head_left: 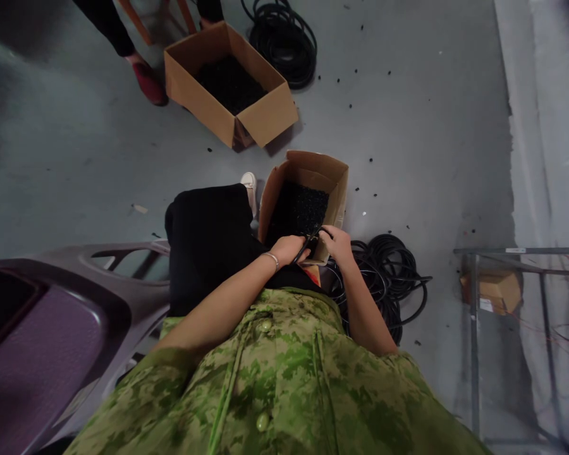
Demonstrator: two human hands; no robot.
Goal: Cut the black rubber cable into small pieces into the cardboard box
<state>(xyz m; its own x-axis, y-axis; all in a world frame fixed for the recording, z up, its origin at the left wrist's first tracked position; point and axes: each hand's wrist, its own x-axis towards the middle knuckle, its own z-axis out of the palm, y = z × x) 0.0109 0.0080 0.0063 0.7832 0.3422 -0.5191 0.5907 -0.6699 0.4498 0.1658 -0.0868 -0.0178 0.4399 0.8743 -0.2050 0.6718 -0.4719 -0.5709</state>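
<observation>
My left hand (289,248) and my right hand (337,245) meet over the near rim of a small cardboard box (334,175) filled with small black pieces. Both hands are closed around a thin black hose (313,239) that runs between them. The left hand also seems to grip a small dark tool, too small to make out. A coil of black hose (389,278) lies on the floor to my right, its end leading up toward my hands. I sit with dark trousers and a green camouflage shirt.
A larger open cardboard box (265,117) of black pieces stands farther off, with another hose coil (284,38) behind it. Another person's legs and red shoe (148,82) are at top left. A purple plastic chair (52,328) is at my left, a metal rack (507,303) at right.
</observation>
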